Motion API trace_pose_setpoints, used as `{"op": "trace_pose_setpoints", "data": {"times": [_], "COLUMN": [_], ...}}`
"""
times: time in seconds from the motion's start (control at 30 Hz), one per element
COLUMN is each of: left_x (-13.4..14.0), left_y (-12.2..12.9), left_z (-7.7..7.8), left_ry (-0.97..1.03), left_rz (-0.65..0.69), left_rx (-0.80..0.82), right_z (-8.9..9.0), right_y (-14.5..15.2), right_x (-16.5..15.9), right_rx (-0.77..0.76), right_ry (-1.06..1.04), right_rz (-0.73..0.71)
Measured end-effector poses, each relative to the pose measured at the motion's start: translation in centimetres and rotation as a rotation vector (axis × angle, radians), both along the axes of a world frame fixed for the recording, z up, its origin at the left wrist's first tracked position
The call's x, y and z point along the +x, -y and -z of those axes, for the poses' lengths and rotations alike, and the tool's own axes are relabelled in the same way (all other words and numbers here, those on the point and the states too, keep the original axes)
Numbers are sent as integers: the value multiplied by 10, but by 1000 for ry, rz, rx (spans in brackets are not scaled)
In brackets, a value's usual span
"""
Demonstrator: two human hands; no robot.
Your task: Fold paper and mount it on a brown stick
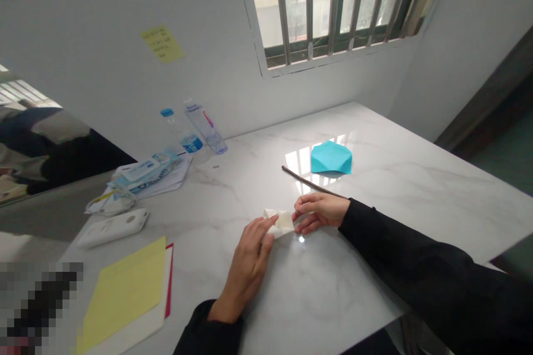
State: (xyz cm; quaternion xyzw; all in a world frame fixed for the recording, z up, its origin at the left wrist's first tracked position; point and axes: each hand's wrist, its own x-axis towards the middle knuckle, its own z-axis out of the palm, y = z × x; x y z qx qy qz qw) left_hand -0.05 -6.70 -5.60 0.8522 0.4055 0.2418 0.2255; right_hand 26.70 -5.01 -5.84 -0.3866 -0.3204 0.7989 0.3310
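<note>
A small piece of folded cream paper lies on the white marbled table, its creases and raised edges showing. My left hand rests over the paper's left end, with fingers on top and the thumb along the near side. From the right, my right hand comes up to the paper's other edge, its fingertips at or just touching it. Those fingers are bent and apart, with a gap between the upper and lower ones. Behind the right hand lies a thin brown stick, and beyond it a folded turquoise paper shape.
Yellow paper lies on white and red sheets at the left. Behind are a white device, a blue-and-white packet and two plastic bottles. A barred window and yellow note are on the wall.
</note>
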Motion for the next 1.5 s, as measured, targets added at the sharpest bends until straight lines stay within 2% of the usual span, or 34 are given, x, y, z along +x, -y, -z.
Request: {"op": "trace_pose_setpoints", "data": {"times": [0.17, 0.23, 0.3, 0.37, 0.43, 0.5, 0.63, 0.77, 0.87, 1.0, 1.1, 1.23, 1.33, 1.43, 1.5], "left_x": [4, 7, 12, 15, 17, 17, 18, 15, 11, 5, 0, -4, -3, 1, 1], "left_y": [0, 0, -3, -10, -22, -37, -61, -63, -56, -48, -44, -41, -41, -45, -51], "left_z": [-4, -4, -6, -9, -14, -20, -28, -28, -29, -32, -31, -24, -21, -19, -16], "left_ry": [88, 122, 181, 301, 505, 696, 954, 1153, 1173, 1165, 1127, 1048, 1029, 981, 902], "left_rz": [34, 27, -27, -139, -289, -391, -353, -344, -305, -177, -124, -67, -34, -99, -211], "left_rx": [-65, -55, -61, -143, -288, -397, -585, -831, -908, -968, -1014, -1107, -1140, -1010, -781], "right_z": [-2, -6, -8, -6, -2, 3, 9, -2, -21, -37, -28, -6, 0, -2, -4], "right_y": [-1, -1, -1, -3, -6, -11, -15, -15, -15, -18, -14, -4, 0, -2, -5], "right_x": [-11, -13, -15, -14, -10, -5, 7, 6, -9, -42, -61, -69, -67, -64, -62], "right_rx": [-24, 10, 101, 305, 539, 671, 770, 825, 882, 766, 678, 583, 526, 507, 510], "right_ry": [-174, -225, -183, 86, 476, 744, 1002, 1142, 1051, 537, 347, 270, 255, 272, 281], "right_rz": [97, 94, 101, 131, 172, 214, 265, 278, 302, 254, 255, 330, 349, 363, 406]}}
